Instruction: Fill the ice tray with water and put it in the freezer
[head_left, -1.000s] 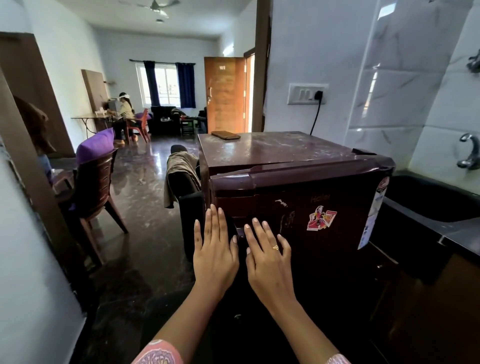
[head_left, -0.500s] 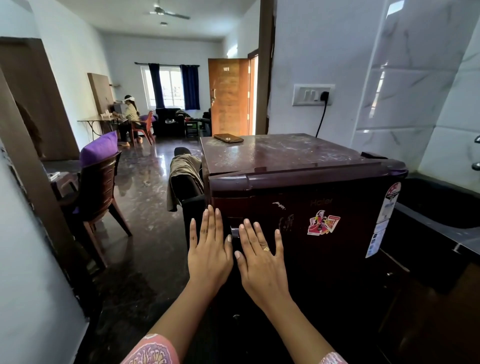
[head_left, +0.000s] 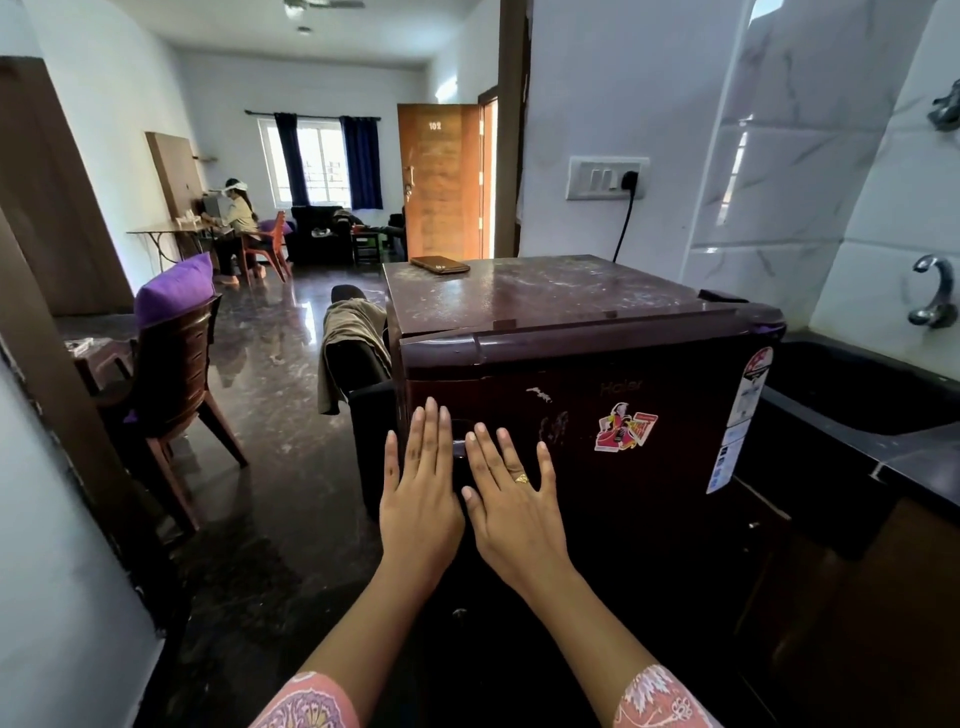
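A small maroon fridge (head_left: 597, 395) stands in front of me with its door closed and a red sticker on the door front. My left hand (head_left: 421, 499) lies flat against the door near its left edge, fingers spread and pointing up. My right hand (head_left: 514, 509), with a ring on it, rests flat on the door just beside the left one, over the recessed handle. Neither hand holds anything. No ice tray is in view.
A phone (head_left: 440, 265) lies on the fridge top. To the right are a dark sink (head_left: 857, 395), a tap (head_left: 932, 299) and a tiled wall. A brown chair with a purple cushion (head_left: 171, 364) stands at left. A person sits at a far table (head_left: 236, 218).
Both hands stay flat on the fridge door and have barely shifted. The view has moved slightly.
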